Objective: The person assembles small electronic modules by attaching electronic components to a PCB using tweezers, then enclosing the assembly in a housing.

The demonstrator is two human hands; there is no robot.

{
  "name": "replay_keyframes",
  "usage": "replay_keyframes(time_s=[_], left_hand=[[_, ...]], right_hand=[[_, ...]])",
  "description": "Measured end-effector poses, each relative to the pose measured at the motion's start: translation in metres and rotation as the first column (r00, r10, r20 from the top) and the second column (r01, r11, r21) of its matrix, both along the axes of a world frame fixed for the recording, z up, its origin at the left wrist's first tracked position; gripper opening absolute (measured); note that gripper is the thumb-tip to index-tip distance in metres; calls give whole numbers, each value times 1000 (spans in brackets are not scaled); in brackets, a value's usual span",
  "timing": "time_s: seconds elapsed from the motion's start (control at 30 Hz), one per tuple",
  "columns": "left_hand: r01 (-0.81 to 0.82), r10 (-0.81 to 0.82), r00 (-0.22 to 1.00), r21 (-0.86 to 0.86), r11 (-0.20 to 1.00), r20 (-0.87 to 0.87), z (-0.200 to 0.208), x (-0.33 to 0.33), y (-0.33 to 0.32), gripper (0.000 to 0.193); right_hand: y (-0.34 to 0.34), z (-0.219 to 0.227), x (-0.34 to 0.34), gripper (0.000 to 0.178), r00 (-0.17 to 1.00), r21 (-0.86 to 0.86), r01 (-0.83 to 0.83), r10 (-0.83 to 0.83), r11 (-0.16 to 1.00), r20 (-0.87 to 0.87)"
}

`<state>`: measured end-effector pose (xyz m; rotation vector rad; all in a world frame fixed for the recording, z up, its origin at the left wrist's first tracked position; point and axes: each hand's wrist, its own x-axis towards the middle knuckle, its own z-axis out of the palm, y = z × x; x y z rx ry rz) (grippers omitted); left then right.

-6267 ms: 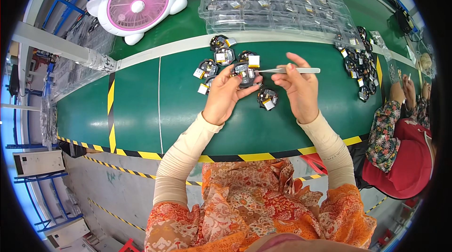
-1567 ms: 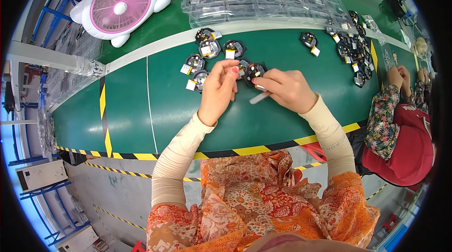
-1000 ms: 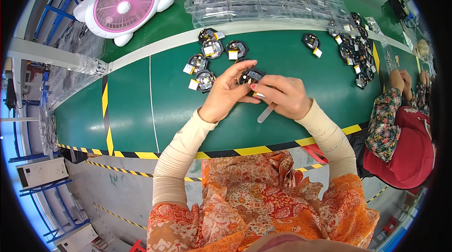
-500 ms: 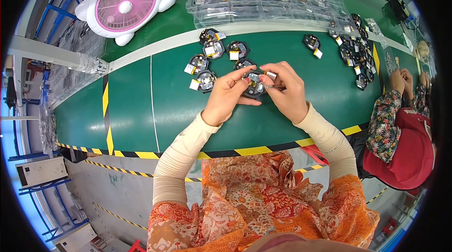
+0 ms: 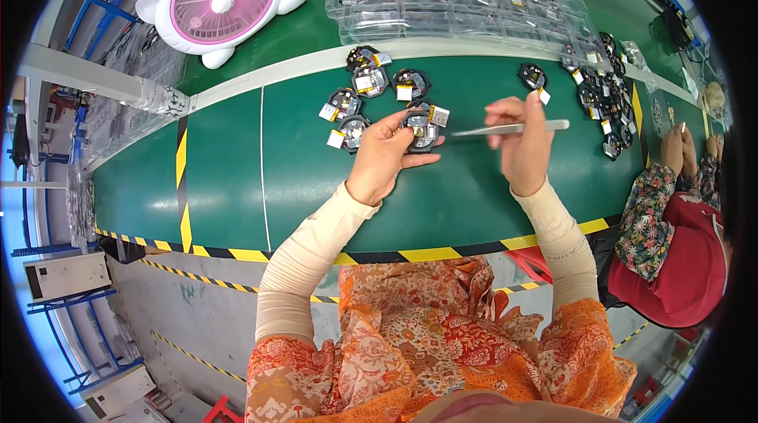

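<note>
My left hand (image 5: 379, 158) grips the edge of a black, roundish electronic module (image 5: 422, 135) between thumb and fingers, just above the green table. A small silver battery pack (image 5: 439, 116) with a yellow edge sticks out at the module's upper right. My right hand (image 5: 523, 142), to the right and apart from the module, is closed on metal tweezers (image 5: 549, 125). Their thin tips point left, toward the module. Several similar modules (image 5: 345, 103) with battery packs lie just left of and beyond my left hand.
One module (image 5: 533, 75) lies beyond my right hand, and a pile (image 5: 604, 99) of them is farther right. Clear plastic trays (image 5: 466, 16) stand behind the pale rail (image 5: 316, 67). A pink-and-white fan (image 5: 223, 3) is at the far left. A co-worker's hands (image 5: 677, 150) are at the right.
My right hand has drawn back to the right from the module, and the tweezers now show plainly in it. My left hand still holds the module in nearly the same place.
</note>
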<state>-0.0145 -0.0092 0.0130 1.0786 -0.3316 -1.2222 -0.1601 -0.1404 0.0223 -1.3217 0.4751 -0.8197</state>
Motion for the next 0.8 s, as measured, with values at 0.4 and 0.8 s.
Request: replay_keyframes(time_s=[0.4, 0.8], left_hand=[[-17, 17, 1000, -58, 998, -3, 5, 1, 2, 32], [-19, 12, 993, -62, 998, -113, 5, 4, 2, 31]], right_hand=[[18, -12, 16, 19, 968, 101, -250, 252, 963, -2], [21, -11, 11, 15, 974, -137, -226, 225, 964, -24]])
